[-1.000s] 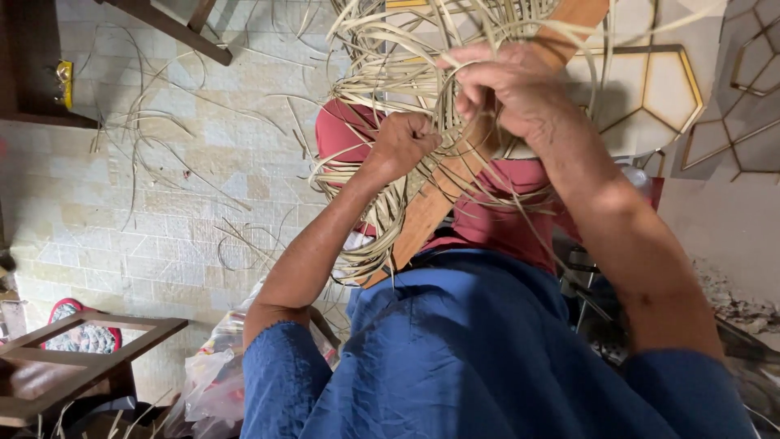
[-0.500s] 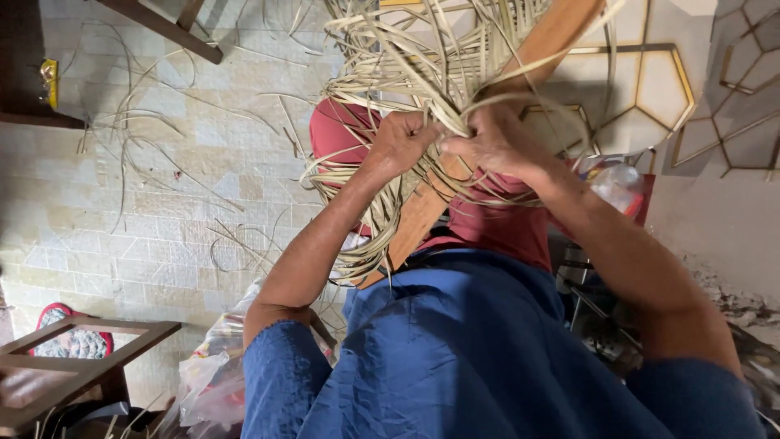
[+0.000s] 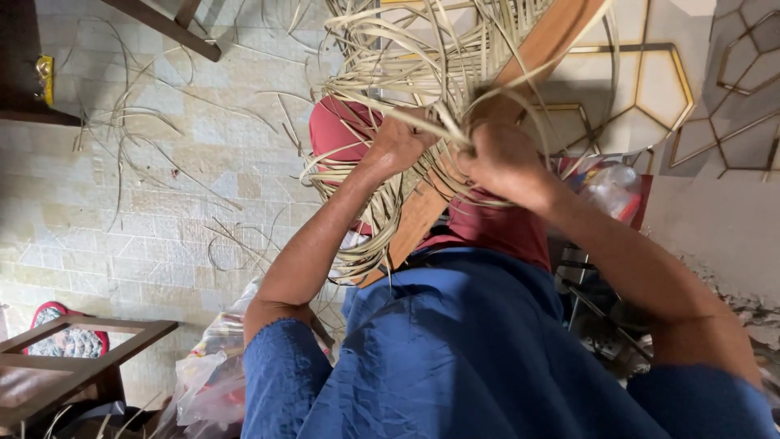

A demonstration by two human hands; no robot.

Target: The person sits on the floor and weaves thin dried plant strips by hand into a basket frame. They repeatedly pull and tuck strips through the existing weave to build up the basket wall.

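A tangled bundle of pale cane strips [image 3: 422,73] is seen held up in front of the camera, looped and wound around a long wooden slat [image 3: 536,57] that runs diagonally from the upper right down toward the lap. The strips are gripped at the middle of the picture, close against the slat. The left hand [image 3: 398,146] is clenched into a fist around several strands on the left side of the slat. The right hand [image 3: 504,158] is closed in a tight grip on strands and the slat just beside it, the two hands nearly touching. A red cloth [image 3: 496,232] is seen behind the bundle, above blue sleeves [image 3: 455,349]. Loose cane strips [image 3: 138,138] are scattered across the tiled floor [image 3: 97,236] to the left. A wooden frame [image 3: 73,358] stands at the lower left, and hexagonal gold-edged panels [image 3: 650,89] lie at the upper right.
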